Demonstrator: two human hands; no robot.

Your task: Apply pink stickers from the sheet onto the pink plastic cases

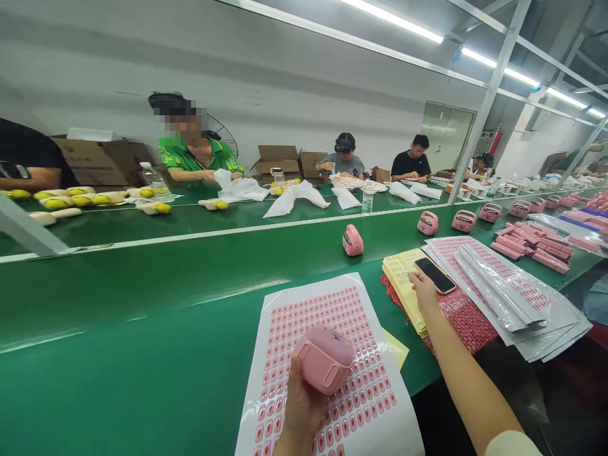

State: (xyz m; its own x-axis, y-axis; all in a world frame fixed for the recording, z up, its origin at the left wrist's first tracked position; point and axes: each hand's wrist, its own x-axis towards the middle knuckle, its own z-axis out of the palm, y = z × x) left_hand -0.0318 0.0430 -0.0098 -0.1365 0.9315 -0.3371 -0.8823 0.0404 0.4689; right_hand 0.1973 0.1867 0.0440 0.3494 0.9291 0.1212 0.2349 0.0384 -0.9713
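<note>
- The step in hand seems to be picking something from a stack of yellow sheets (401, 275) while a pink case (325, 360) is kept ready in the other hand.
- The left hand (304, 396) grips the case from below and from its left side, thumb along the near edge.
- The right hand (425, 292) reaches out to the stack, thumb and fingertips drawn together at its surface, beside a dark-screened phone (434, 275). Whether anything is pinched there, I cannot tell.
- The next move likely calls for a fine fingertip hold on a small, flat piece, with the case held steady and its surface unobstructed.
- The case is held above a white sheet of pink oval stickers (365, 380), at the near side of a green table (166, 380).
- It is a rounded, chunky box in matte pink, tilted in the hand. A small dark mark sits on its upper face, a seam runs around it, and raised oblong outlines show on its sides.
</note>
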